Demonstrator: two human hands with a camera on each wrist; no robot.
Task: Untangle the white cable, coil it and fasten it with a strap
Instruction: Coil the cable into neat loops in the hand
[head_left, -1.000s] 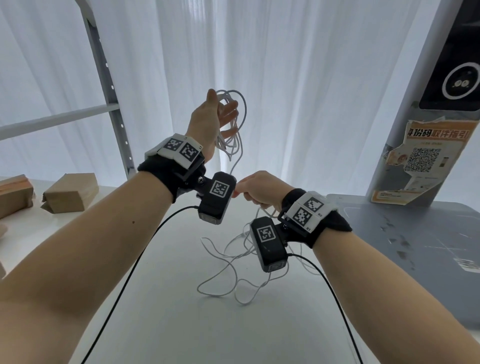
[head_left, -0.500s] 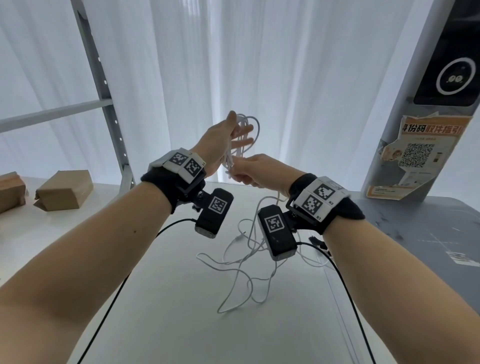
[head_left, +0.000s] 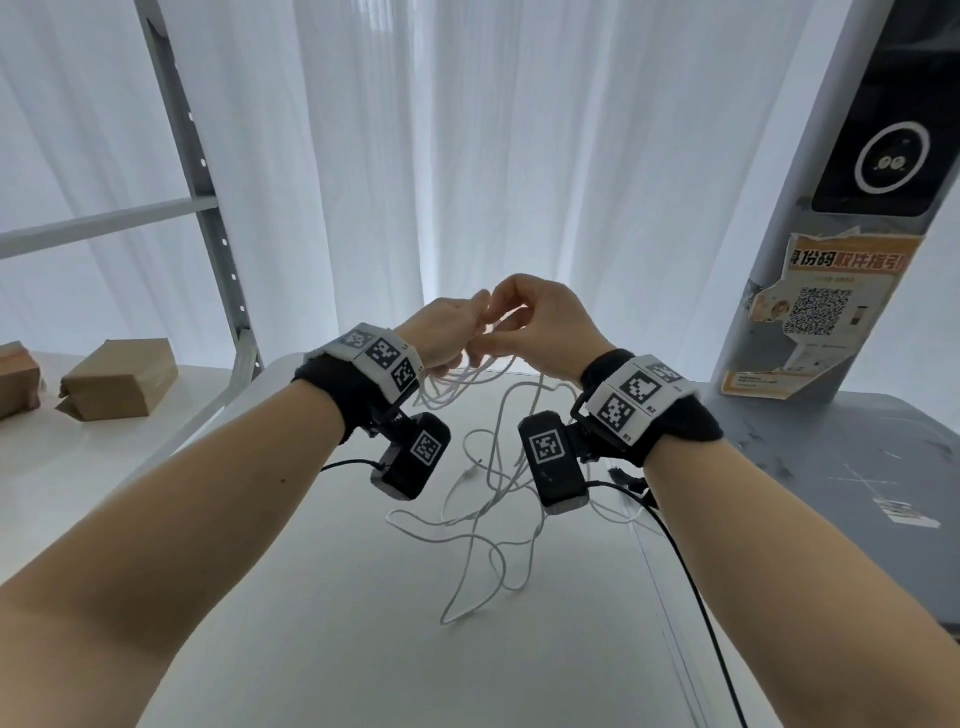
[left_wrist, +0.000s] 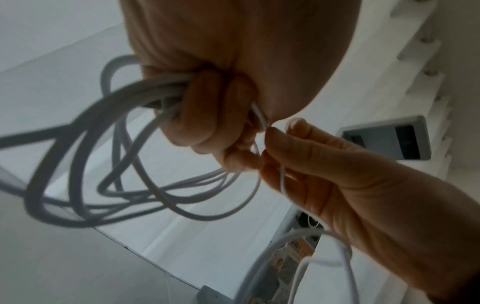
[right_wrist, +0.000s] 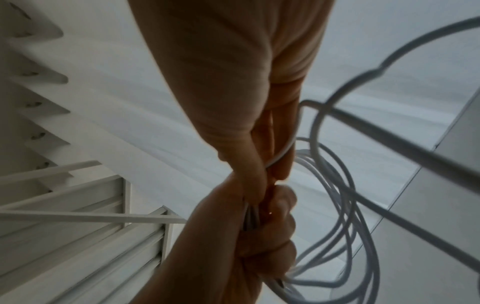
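Both hands meet in the air above the white table (head_left: 322, 623). My left hand (head_left: 447, 332) grips a bundle of loops of the white cable (head_left: 470, 525); in the left wrist view its curled fingers (left_wrist: 207, 115) clamp several coils (left_wrist: 124, 185). My right hand (head_left: 540, 327) pinches one strand right beside the left fist, seen as the right hand (left_wrist: 298, 164) with the strand (left_wrist: 283, 181) running across its fingers. In the right wrist view the right fingers (right_wrist: 259, 156) feed the strand (right_wrist: 285, 150) into the left fist (right_wrist: 259, 236). The loose tangled remainder hangs down onto the table. No strap is in view.
Two brown cardboard boxes (head_left: 119, 384) lie on the table at the far left. A grey metal shelf post (head_left: 208, 208) stands behind them. A grey cabinet top (head_left: 841, 467) adjoins on the right, with a pillar carrying a QR poster (head_left: 815, 317). White curtains hang behind.
My left hand dropped from its raised position with the coils. My right hand rose from near the table to meet it, bringing a strand up; the hanging tangle shifted on the table.
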